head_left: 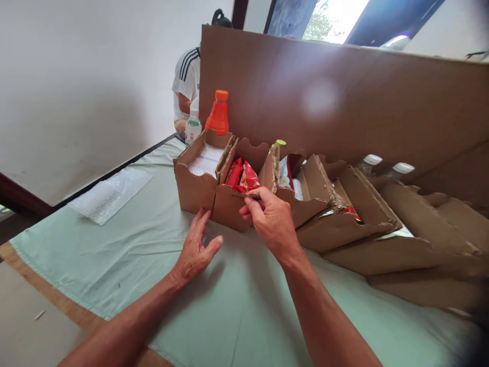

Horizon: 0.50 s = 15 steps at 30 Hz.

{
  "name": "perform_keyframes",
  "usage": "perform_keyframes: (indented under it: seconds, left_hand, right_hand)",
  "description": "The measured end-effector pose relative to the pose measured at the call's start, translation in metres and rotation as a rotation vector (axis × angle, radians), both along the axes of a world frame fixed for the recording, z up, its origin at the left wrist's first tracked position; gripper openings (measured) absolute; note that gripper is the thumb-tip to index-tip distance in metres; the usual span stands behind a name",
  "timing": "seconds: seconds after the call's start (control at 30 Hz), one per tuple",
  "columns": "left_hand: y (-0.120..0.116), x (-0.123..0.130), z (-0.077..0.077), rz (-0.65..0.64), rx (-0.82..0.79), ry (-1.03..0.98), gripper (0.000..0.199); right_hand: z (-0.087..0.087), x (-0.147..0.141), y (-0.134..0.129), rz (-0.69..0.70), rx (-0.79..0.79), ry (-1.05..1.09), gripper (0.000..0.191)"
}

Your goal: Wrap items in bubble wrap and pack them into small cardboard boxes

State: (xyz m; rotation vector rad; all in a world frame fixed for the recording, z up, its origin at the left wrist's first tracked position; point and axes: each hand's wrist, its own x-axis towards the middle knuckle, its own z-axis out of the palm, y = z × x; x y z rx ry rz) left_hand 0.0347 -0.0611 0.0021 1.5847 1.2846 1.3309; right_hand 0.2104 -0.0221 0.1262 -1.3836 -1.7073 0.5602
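Note:
My right hand [269, 216] pinches the front rim of a cardboard box [229, 206], thumb and fingers closed on its edge. Inside that box lie shiny red packets [244, 176]. My left hand [198, 247] is open with fingers spread, its fingertips at the lower front of the leftmost cardboard box [195, 191]. Whether they press on the box or only rest by it, I cannot tell. Bubble-wrapped items [206, 159] fill the leftmost box. To the right, another box [305, 206] holds a dark red and white packet [286, 171] and some bubble wrap.
More cardboard boxes [362, 229] lean in a row to the right. Behind stand an orange bottle [217, 114], a clear bottle [193, 130] and a tall cardboard panel [267, 86]. Bubble wrap [112, 196] lies on the green tablecloth [126, 255]. A person [187, 76] is behind the panel.

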Motion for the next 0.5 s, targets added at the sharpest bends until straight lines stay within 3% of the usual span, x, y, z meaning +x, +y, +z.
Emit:
perform_keyframes:
  seconds: [0.13,0.23,0.33,0.5]
  left_hand:
    - [-0.001,0.0,0.002,-0.031,-0.041,0.014,0.062]
    - [-0.002,-0.002,0.004,-0.03,-0.049,0.044,0.056]
    - [-0.002,-0.006,0.006,-0.005,-0.042,0.093,0.049]
    - [-0.001,-0.009,0.005,0.062,-0.03,0.148,0.04]
  right_hand:
    - [-0.008,0.001,0.0,-0.076,0.066,-0.039,0.016]
    - [-0.017,0.004,-0.011,-0.034,0.12,-0.032,0.039]
    - [-0.035,0.014,-0.038,-0.001,0.185,0.082,0.061]
    - [-0.09,0.044,-0.09,-0.057,0.133,0.024,0.029]
